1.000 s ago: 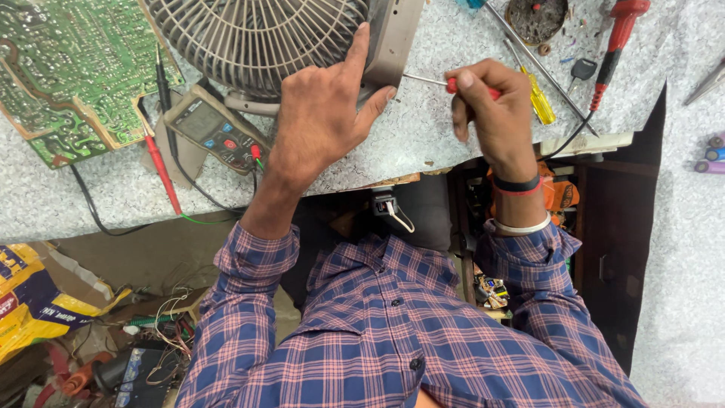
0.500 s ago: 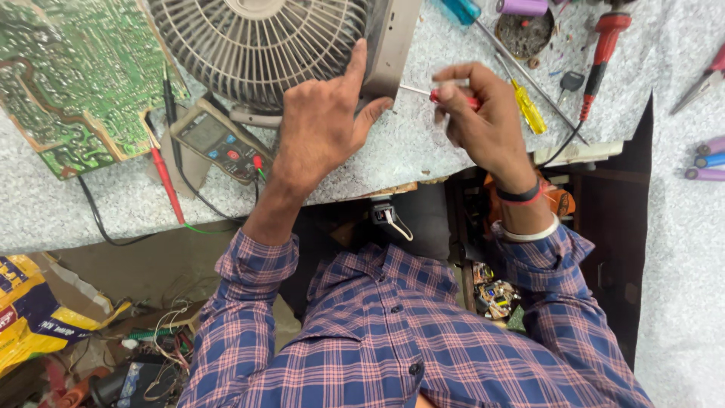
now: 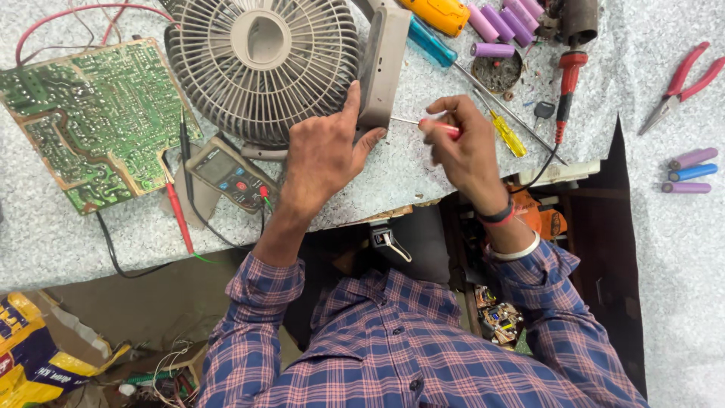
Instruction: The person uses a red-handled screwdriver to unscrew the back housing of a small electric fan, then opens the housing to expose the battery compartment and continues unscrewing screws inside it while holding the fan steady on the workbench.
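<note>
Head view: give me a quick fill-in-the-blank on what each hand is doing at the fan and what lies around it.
1. The left hand presses against the grey base of the ____.
2. The right hand holds a screwdriver with a ____ handle, its tip at the base.
3. Left of the fan lies a ____ circuit board.
4. The pliers at the far right have ____ handles.

Missing words: fan; red; green; red

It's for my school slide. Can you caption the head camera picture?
Left hand steadies a grey table fan while the right hand holds a red-handled screwdriver to its base.
</note>
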Action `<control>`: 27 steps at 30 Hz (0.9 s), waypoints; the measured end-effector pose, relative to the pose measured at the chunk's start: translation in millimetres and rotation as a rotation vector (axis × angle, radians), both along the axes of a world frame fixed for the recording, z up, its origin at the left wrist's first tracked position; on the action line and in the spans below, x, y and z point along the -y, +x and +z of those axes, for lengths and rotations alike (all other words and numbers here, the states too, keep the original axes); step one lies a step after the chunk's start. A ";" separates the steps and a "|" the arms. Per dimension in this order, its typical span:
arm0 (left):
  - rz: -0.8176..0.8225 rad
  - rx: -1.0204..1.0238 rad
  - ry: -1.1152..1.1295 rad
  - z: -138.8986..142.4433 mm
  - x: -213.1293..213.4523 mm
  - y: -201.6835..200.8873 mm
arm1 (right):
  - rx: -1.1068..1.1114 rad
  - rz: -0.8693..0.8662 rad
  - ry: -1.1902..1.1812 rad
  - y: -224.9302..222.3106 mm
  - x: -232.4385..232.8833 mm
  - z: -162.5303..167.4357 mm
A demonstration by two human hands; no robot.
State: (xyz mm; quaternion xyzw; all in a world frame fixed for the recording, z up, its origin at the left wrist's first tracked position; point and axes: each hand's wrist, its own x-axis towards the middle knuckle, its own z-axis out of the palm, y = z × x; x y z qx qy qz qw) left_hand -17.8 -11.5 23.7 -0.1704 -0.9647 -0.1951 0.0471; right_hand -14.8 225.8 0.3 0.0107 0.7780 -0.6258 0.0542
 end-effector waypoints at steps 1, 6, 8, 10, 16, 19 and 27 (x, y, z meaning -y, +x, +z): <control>-0.003 -0.012 0.012 -0.6 -0.2 1.9 | -0.038 0.021 0.086 0.1 -0.6 -0.6; -0.015 -0.024 0.034 0.7 1.0 4.1 | -0.294 0.063 0.164 2.3 -0.1 7.1; -0.019 -0.025 0.041 1.5 0.9 4.8 | -0.283 0.103 -0.087 5.7 3.8 11.3; -0.016 -0.028 0.045 1.9 0.6 4.6 | -0.159 0.059 -0.223 7.1 8.4 12.3; -0.013 -0.038 0.044 0.8 0.5 7.4 | -0.082 0.007 -0.031 6.7 4.9 0.5; -0.014 -0.034 0.049 0.9 1.8 10.1 | -0.191 0.069 -0.037 10.2 0.9 -3.2; -0.018 -0.064 0.087 0.5 4.2 14.6 | -0.190 0.005 0.053 14.7 4.0 -4.6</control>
